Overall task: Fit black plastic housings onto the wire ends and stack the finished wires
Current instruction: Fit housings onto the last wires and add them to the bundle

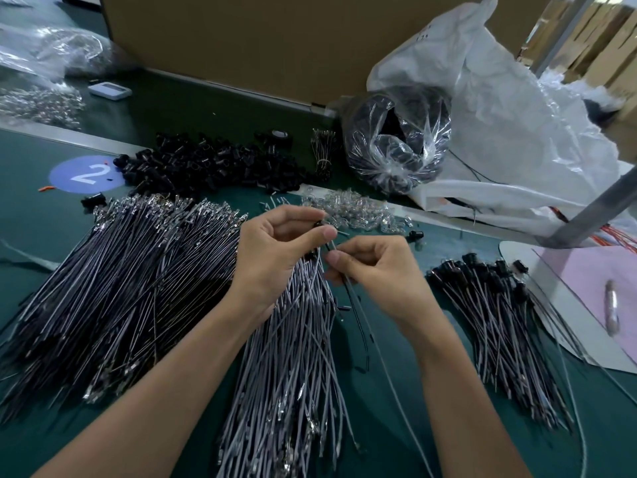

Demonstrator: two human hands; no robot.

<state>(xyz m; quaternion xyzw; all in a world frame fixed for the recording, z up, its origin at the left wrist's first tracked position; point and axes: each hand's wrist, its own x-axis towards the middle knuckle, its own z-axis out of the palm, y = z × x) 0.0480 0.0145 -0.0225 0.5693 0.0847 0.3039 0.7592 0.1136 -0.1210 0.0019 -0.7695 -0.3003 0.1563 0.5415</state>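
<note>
left hand [275, 250]: clenched, thumb and forefinger pinching a small black housing [319, 225].
right hand [372, 270]: pinching a single wire [356, 305] near its upper end, the tip just beside the housing; contact not clear.
wire bundle [293, 357]: fanned on the green counter [34, 219] beneath both hands, running to 6 o'clock.
loose housings [213, 163]: black heap at 11 o'clock of the hands, well apart.
finished stack [493, 305]: at 3 o'clock, black housings on the far ends.
large wire heap [113, 270]: at 9 o'clock, metal terminals on the far ends, near edge hidden by the left wrist.
clear plastic pieces [351, 208]: at 12 o'clock, just beyond the fingertips.
bag of black parts [396, 139]: at 1 o'clock, against a white plastic bag [499, 115].
cardboard box [258, 39]: at 12 o'clock, far back.
blue "2" sticker [86, 174]: at 10 o'clock.
</note>
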